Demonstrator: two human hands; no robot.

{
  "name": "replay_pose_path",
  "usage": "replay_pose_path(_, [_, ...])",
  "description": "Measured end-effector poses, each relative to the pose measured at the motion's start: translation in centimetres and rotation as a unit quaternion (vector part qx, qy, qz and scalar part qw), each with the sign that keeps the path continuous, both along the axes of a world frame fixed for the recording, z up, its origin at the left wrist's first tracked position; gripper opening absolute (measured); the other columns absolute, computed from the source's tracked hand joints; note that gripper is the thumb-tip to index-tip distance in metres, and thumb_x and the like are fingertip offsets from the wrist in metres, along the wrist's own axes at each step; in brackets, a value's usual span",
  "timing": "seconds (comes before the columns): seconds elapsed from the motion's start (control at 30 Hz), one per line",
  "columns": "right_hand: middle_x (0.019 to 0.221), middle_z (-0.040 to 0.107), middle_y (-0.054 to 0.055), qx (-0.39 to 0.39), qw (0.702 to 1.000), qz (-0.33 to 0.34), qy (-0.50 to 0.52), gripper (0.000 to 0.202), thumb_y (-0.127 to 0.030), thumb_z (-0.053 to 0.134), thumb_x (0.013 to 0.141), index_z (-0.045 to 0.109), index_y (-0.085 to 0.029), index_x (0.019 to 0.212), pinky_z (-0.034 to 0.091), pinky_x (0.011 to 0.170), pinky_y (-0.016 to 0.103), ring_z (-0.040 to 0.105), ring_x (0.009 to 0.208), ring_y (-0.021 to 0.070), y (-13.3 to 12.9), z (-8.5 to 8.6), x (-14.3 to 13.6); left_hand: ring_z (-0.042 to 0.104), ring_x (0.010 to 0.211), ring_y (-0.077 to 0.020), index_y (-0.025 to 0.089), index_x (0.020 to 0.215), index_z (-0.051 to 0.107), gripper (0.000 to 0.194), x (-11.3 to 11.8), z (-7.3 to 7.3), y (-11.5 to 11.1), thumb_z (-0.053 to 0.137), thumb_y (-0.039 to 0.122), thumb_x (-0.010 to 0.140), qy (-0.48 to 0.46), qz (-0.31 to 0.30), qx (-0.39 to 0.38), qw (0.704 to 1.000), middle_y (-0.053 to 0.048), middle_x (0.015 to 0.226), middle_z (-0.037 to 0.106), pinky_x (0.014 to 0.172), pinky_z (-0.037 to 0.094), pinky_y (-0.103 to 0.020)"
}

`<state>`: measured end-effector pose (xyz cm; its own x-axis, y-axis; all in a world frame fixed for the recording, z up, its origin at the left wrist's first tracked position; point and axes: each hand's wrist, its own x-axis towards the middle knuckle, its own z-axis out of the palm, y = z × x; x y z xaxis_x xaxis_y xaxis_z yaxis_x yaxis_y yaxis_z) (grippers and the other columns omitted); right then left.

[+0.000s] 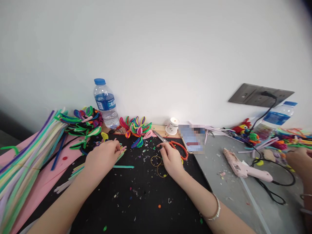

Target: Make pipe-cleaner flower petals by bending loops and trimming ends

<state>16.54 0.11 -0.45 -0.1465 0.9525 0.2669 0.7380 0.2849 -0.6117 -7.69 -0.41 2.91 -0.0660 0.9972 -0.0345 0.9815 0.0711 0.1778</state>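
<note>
My left hand point(107, 155) is closed at the fingertips over a bundle of cut pastel pipe cleaners point(74, 174), whose ends stick out past the fingers. A short teal pipe cleaner point(124, 167) lies just to its right on the black mat point(143, 208). Beside the orange-handled scissors point(180, 148), my right hand point(172, 159) has its fingertips drawn together; anything between them is too small to make out. Two thin gold-coloured rings point(156, 161) lie on the mat left of this hand.
Long pipe cleaners point(29, 172) fill the left side. Behind stand a water bottle point(106, 104), a colourful pipe-cleaner cluster point(137, 128), a paper cup point(172, 126) and a phone point(191, 139). A glue gun point(246, 169) with its cord lies right, near another person's hand point(299, 162).
</note>
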Motion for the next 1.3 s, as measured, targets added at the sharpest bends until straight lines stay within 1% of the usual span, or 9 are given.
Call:
replay_pose_path(0.13, [0.069,0.061,0.002,-0.003,1.000,0.015,0.006,0.023,-0.024,0.035,0.089,0.057,-0.018,0.089,0.035,0.057,0.022,0.057,0.063,0.0154,-0.2,-0.2,0.0,0.059,0.066,-0.0207,0.019,0.081,0.056,0.027,0.1,-0.8,0.1,0.040,0.041,0.083,0.005,-0.021,0.013,1.000,-0.007,0.082,0.065,0.046,0.027,-0.024])
replay_pose_path(0.27, [0.071,0.062,0.003,-0.001,0.999,0.029,0.015,0.025,-0.024,0.033,0.090,0.057,-0.018,0.086,0.036,0.060,0.023,0.057,0.064,0.0154,-0.2,-0.2,0.1,0.059,0.068,-0.0194,0.020,0.078,0.058,0.030,-0.1,-1.4,0.2,0.038,0.041,0.085,0.015,-0.034,0.014,0.999,-0.008,0.090,0.064,0.046,0.027,-0.023])
replay_pose_path(0.5, [0.067,0.061,0.002,0.000,0.999,0.038,0.015,0.026,-0.023,0.033,0.090,0.058,-0.018,0.082,0.035,0.058,0.022,0.055,0.060,0.0144,-0.3,0.1,0.1,0.060,0.073,-0.0210,0.019,0.076,0.059,0.031,0.2,-1.4,0.0,0.036,0.038,0.086,0.041,-0.039,0.022,0.998,-0.010,0.101,0.061,0.048,0.029,-0.025])
replay_pose_path(0.73, [0.063,0.059,0.001,0.006,0.999,0.046,0.024,0.027,-0.022,0.034,0.089,0.058,-0.018,0.078,0.035,0.057,0.021,0.054,0.058,0.0134,-0.4,0.2,0.2,0.060,0.066,-0.0232,0.020,0.077,0.055,0.032,0.9,-0.7,-0.1,0.032,0.039,0.088,0.033,-0.013,-0.006,0.999,-0.007,0.073,0.065,0.044,0.025,-0.025])
replay_pose_path(0.87, [0.066,0.059,0.001,0.001,0.998,0.056,0.034,0.026,-0.021,0.034,0.089,0.057,-0.018,0.079,0.035,0.059,0.021,0.054,0.060,0.0132,-0.4,0.0,0.3,0.061,0.061,-0.0244,0.021,0.088,0.058,0.035,1.0,-0.5,-0.1,0.029,0.040,0.090,0.036,0.017,0.006,0.999,-0.008,0.068,0.064,0.046,0.030,-0.026])
replay_pose_path(0.97, [0.066,0.058,0.001,-0.002,0.998,0.058,0.038,0.025,-0.021,0.034,0.090,0.056,-0.018,0.079,0.035,0.058,0.021,0.053,0.059,0.0130,-0.3,0.0,0.3,0.060,0.057,-0.0234,0.021,0.096,0.058,0.035,1.3,-0.2,-0.1,0.027,0.037,0.090,0.038,0.023,0.041,0.998,-0.008,0.065,0.064,0.047,0.034,-0.026])
replay_pose_path(1.03, [0.064,0.057,0.000,-0.003,0.998,0.059,0.037,0.025,-0.021,0.034,0.090,0.056,-0.018,0.079,0.034,0.058,0.022,0.052,0.058,0.0129,-0.3,0.0,0.3,0.061,0.061,-0.0232,0.020,0.099,0.058,0.034,1.3,-0.2,-0.2,0.029,0.036,0.090,0.023,0.015,0.088,0.996,-0.008,0.072,0.067,0.050,0.038,-0.027])
replay_pose_path(1.17, [0.061,0.054,-0.001,-0.002,0.997,0.063,0.032,0.025,-0.021,0.034,0.090,0.056,-0.018,0.079,0.033,0.056,0.022,0.050,0.056,0.0128,-0.3,0.0,0.4,0.062,0.087,-0.0226,0.019,0.107,0.059,0.033,1.0,-0.8,0.0,0.032,0.029,0.090,-0.051,-0.052,0.222,0.972,-0.008,0.099,0.067,0.074,0.046,-0.030])
replay_pose_path(1.3, [0.062,0.055,0.000,0.000,0.997,0.066,0.035,0.025,-0.021,0.034,0.090,0.056,-0.018,0.079,0.033,0.056,0.022,0.051,0.057,0.0129,-0.3,-0.1,0.4,0.059,0.098,-0.0227,0.019,0.111,0.058,0.033,0.6,-1.6,0.3,0.033,0.023,0.090,-0.084,-0.091,0.276,0.953,-0.007,0.109,0.065,0.085,0.045,-0.033])
